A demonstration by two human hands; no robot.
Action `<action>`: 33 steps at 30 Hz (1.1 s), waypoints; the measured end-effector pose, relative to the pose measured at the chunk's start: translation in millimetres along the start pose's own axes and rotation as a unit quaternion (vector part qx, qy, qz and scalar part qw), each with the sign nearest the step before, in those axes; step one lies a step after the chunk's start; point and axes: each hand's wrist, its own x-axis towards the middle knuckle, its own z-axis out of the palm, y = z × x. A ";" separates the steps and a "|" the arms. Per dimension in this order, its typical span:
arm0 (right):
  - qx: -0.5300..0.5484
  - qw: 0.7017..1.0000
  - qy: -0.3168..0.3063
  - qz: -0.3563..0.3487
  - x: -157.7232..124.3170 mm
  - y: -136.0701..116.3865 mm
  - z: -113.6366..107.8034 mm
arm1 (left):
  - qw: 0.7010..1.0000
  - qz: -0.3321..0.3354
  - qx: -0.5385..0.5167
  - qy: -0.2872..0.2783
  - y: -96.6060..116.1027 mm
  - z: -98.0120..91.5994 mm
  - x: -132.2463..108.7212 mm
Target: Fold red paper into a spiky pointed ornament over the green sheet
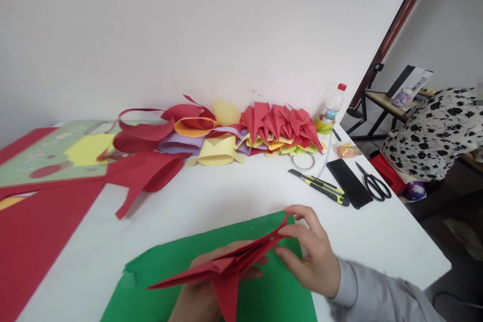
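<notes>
A folded red paper piece [226, 265] with long pointed ends is held above a green sheet [166, 256] on the white table. My left hand [199, 287] grips it from below and behind, its fingers partly hidden by the paper. At the upper right tip, my right hand [309, 251] pinches the paper between its fingers; the thumb is a little apart. Similar folded red paper pieces [279, 123] stand in a row at the back of the table.
Beyond the green sheet lie a utility knife [320, 188], a black flat case [349, 183], scissors [373, 183] and a tape roll [302, 161]. A bottle [332, 105] stands by the wall. Red paper [49, 241] and cut paper shapes [147, 171] cover the left. A person [433, 131] is at the right.
</notes>
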 end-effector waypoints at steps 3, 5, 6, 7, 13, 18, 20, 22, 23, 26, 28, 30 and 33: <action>-0.031 0.999 0.001 -0.032 0.0 1.3 0.9 | 1.000 -0.006 0.013 -0.024 -3.5 -5.8 4.9; 0.003 1.000 -0.008 -0.014 1.1 2.2 1.7 | 1.000 -0.003 0.024 -0.020 -2.4 -5.7 3.5; 0.031 0.999 -0.014 0.005 2.0 2.5 2.1 | 1.000 -0.005 0.022 -0.020 -1.2 -4.7 1.9; 0.060 0.998 -0.019 0.024 3.0 2.6 2.4 | 1.000 -0.010 0.015 -0.020 0.0 -3.5 -0.1; 0.184 0.976 -0.005 0.113 7.9 0.9 0.3 | 0.999 -0.046 -0.011 -0.001 -3.2 -3.4 -4.4; 0.228 0.958 0.013 0.171 3.9 1.4 -1.5 | 0.996 -0.086 -0.033 0.017 -5.4 -5.7 -1.1; 0.227 0.959 0.009 0.170 2.6 2.3 -1.0 | 0.995 -0.093 -0.039 0.018 -4.2 -4.6 -1.0; 0.221 0.963 0.008 0.154 3.5 2.3 -0.7 | 0.995 -0.093 -0.040 0.018 -3.5 -3.8 -1.3; 0.220 0.965 0.007 0.143 4.7 2.0 -0.8 | 0.995 -0.093 -0.039 0.019 -3.5 -3.7 -1.4; 0.227 0.967 0.001 0.118 8.5 1.0 -1.7 | 0.995 -0.091 -0.039 0.026 -3.6 -4.0 -0.9; 0.245 0.961 -0.003 0.127 9.3 1.6 -1.6 | 0.994 -0.096 -0.045 0.025 -3.1 -3.8 -0.6; 0.277 0.947 -0.004 0.161 8.2 3.7 -0.2 | 0.993 -0.104 -0.054 0.023 -2.3 -3.1 -0.8; 0.384 0.890 -0.015 0.246 6.4 8.8 4.4 | 0.992 -0.110 -0.060 0.023 -2.6 -3.0 -1.3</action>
